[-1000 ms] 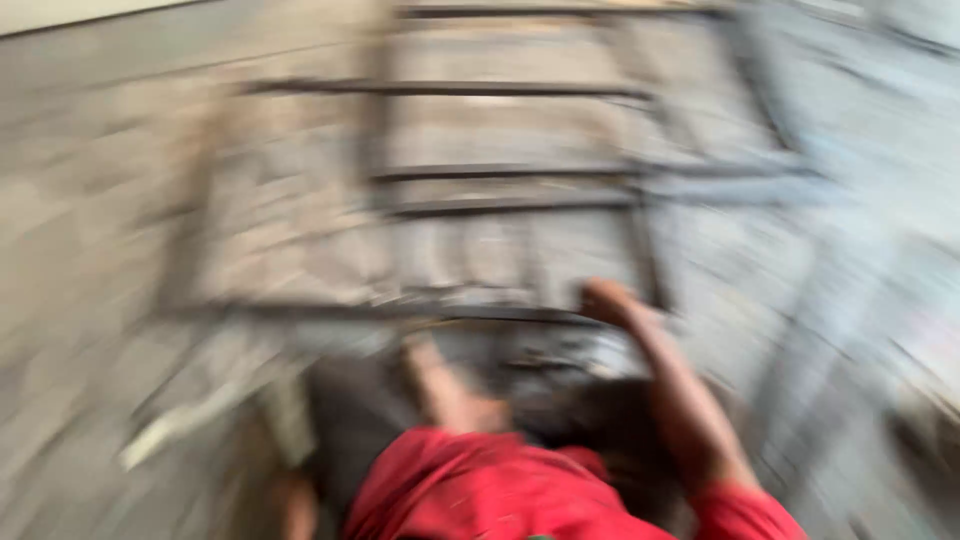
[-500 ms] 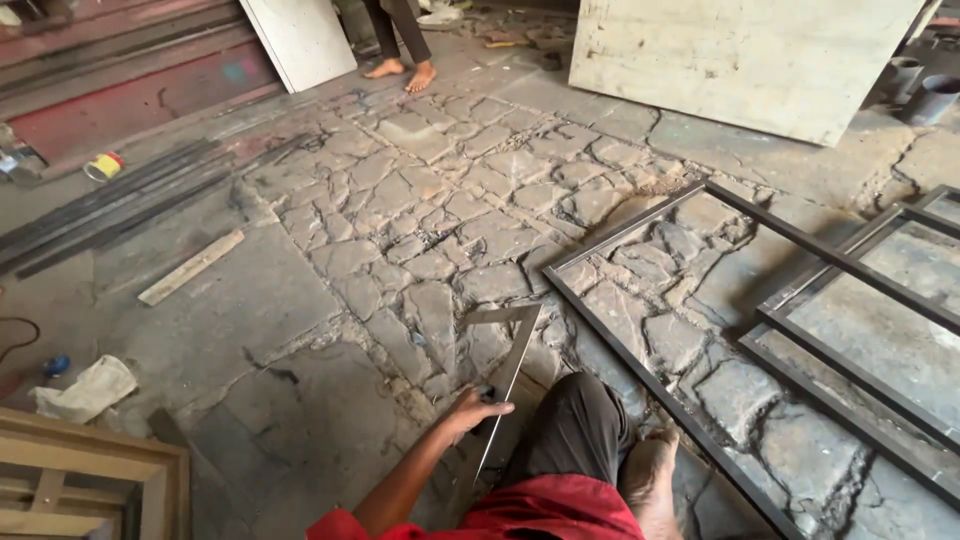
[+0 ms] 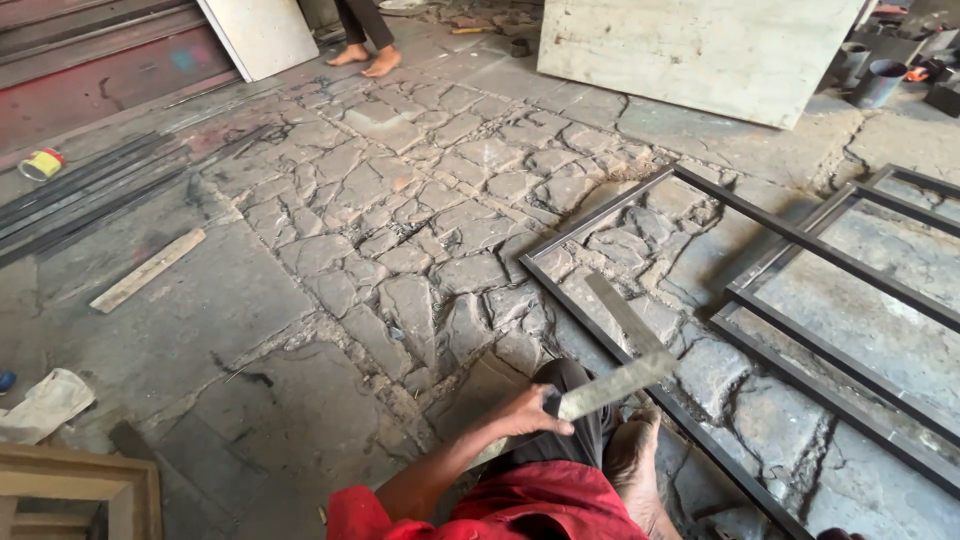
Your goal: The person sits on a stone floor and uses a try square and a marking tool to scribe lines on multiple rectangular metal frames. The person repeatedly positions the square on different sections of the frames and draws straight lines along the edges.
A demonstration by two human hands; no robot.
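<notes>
one hand (image 3: pixel 527 411) grips one steel square (image 3: pixel 622 352); two frames (image 3: pixel 640 250).

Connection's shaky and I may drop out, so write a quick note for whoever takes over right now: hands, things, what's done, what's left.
Left hand: grip closed on one arm of the steel square, lifted off the floor. The square's corner hangs above the near metal frame.
Right hand: out of view.
Things: the near frame lies flat on the stone floor. A second frame lies to its right. The person's own bare foot is by the near frame's lower bar.
Done: square picked up and brought over the frame.
Left: square not yet set against any bar or corner.
</notes>
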